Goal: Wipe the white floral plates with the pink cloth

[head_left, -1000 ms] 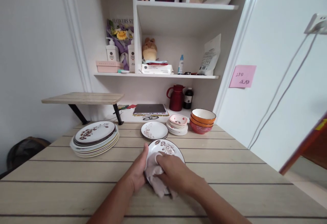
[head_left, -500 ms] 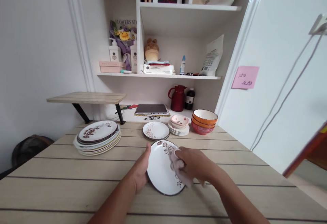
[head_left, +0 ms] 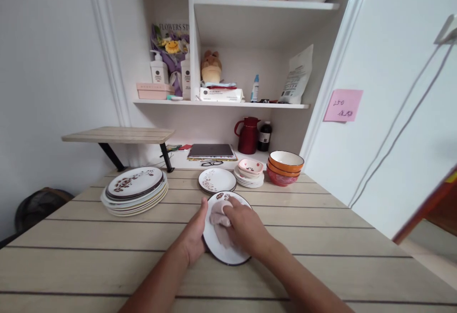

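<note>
- Holding the flowered plate (head_left: 223,257) near the middle of the counter (head_left: 71,256), gripped at the left rim by the left hand (head_left: 195,234) with thumb laid along the edge; presumably to brace against any push from the right.
- Pressing a bunched cloth (head_left: 219,215) onto the plate's face with the right hand (head_left: 246,225), fingers curled closely round the folds; likely bunched for a firmer hold and a thicker pad.
- Losing sight of the left fingers beneath the rim; unable to tell whether resting the plate on the counter or holding it just above.
- Noting small flowered plates (head_left: 216,179) just beyond, stacked flat.
- Noting the tall plate stack (head_left: 134,191) at far left, well apart from both hands; perhaps placed there to leave elbow room.
- Counting as containers, far right: orange bowls (head_left: 283,165), nested inside a red bowl (head_left: 282,178), presumably to save space; showing white inside the topmost.
- Finding a pink dish (head_left: 251,166) atop pale saucers (head_left: 250,184), just left of the bowls; narrower piece set over wider, probably for stability.
- Recording behind, upright: red pitcher (head_left: 248,136) beside a dark bottle (head_left: 264,136).
</note>
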Tool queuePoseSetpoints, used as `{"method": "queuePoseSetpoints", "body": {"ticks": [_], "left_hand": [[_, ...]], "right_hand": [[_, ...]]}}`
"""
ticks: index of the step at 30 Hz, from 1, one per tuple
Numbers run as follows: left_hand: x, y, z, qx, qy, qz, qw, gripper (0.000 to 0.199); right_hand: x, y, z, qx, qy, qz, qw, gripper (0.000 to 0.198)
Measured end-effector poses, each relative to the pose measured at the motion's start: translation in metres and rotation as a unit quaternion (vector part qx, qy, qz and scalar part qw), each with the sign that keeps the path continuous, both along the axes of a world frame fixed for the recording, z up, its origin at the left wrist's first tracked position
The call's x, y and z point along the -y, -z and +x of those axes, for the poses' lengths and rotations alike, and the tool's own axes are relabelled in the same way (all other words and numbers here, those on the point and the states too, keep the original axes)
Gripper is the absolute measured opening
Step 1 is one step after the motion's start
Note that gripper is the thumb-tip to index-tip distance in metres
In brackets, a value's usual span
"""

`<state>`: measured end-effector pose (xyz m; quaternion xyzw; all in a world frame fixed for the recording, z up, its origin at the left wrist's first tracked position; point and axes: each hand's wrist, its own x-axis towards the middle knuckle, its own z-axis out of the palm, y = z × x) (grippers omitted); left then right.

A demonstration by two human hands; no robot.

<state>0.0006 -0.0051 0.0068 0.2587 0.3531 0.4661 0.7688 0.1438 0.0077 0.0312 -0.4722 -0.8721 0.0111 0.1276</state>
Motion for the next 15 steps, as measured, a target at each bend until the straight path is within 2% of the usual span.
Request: {"method": "queuePoseSetpoints", "body": {"ticks": [5,10,12,15], "left_hand": [[0.002,-0.001,0.0,-0.018,0.004,-0.01,1.0,0.072],[0.001,0.003,-0.004,-0.03,0.007,-0.014,0.999,0.077],[0.0,0.004,-0.005,-0.028,0.015,-0.018,0.999,0.079],[0.0,0.004,-0.005,-0.017,0.018,-0.01,1.0,0.077]], "right_hand": [[-0.016,-0.008,0.019,0.027,0.066,0.039,0.997,0.018],[-0.011,-0.015,0.044,0.073,0.089,0.012,0.993,0.019],[-0.005,-0.018,0.05,0.1,0.059,-0.015,0.993,0.02],[0.006,-0.021,0.05,0.138,-0.055,-0.068,0.987,0.02]]}}
